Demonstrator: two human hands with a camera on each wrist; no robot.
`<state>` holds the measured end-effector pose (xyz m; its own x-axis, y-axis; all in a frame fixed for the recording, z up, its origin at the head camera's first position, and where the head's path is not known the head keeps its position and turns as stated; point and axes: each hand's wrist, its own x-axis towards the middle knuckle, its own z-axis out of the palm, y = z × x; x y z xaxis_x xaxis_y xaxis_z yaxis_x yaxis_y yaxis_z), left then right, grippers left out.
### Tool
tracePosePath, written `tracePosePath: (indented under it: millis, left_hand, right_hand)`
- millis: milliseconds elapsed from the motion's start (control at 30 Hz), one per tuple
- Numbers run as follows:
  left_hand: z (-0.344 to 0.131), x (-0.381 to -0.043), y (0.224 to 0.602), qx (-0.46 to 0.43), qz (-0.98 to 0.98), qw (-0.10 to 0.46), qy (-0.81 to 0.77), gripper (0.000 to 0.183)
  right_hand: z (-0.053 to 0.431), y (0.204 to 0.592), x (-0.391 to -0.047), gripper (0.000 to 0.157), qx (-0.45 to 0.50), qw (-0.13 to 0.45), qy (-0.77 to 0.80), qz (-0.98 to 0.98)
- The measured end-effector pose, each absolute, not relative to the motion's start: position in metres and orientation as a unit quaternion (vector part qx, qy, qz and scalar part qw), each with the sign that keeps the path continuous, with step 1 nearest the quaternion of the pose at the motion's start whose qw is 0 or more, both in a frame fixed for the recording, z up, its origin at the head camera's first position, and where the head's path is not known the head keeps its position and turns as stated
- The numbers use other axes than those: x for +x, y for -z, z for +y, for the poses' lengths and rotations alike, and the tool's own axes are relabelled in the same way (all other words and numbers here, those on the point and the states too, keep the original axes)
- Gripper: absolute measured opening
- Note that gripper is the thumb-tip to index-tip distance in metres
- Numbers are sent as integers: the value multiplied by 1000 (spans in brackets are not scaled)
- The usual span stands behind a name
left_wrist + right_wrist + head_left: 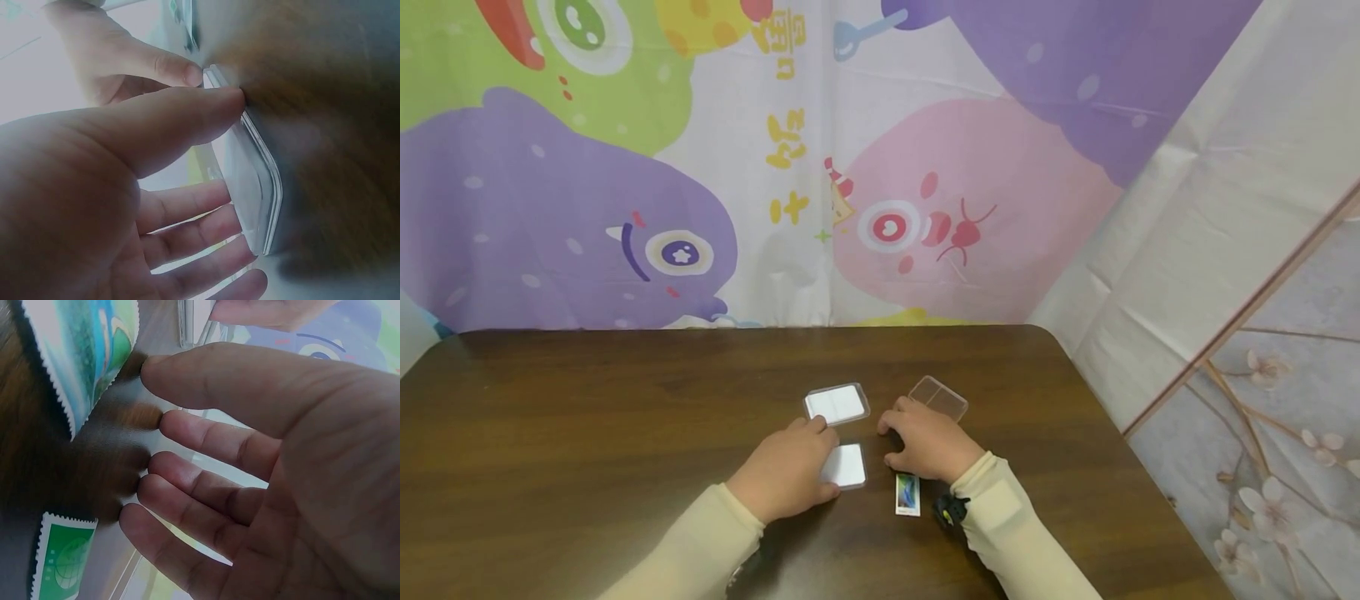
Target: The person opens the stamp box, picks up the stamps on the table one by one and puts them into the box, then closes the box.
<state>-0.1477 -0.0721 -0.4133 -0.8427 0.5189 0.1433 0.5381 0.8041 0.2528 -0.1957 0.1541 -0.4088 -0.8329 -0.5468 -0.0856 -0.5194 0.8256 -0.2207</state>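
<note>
Picture stamp is lying nearest, left hand is gripping the white-lined plastic case, right hand is reaching half-spread, holding nothing, beside a green stamp, likely the pick-up step, calling for a fine edge pinch, with a transparent case lying beyond.

A left hand grips a flat clear case low over a wooden table.

The thumb of the left hand lies across one edge of the case, its tip bent over the rim, while the other fingers spread along the opposite side. The case has a white face and stands edge-on, with layered clear rims. Beyond the thumb, the right hand points a digit toward the case's far end; whether they touch is unclear. A thin slip with green shows above, blurred. Brown table fills the right side.
</note>
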Motion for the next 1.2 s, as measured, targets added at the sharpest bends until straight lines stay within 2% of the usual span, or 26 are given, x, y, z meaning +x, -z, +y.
tracePosePath:
  millis: [200,933,1200]
  left_hand:
    - [-77,-150,416,-277,-951,36,135,51]
    - [-140,-160,415,-230,-955,-23,186,48]
    - [-164,-168,414,-197,-964,-12,177,48]
  right_hand:
    - [155,408,-196,32,-283,71,102,951]
    - [155,408,-192,35,-292,75,88,950]
    - [156,404,-192,46,-307,101,71,944]
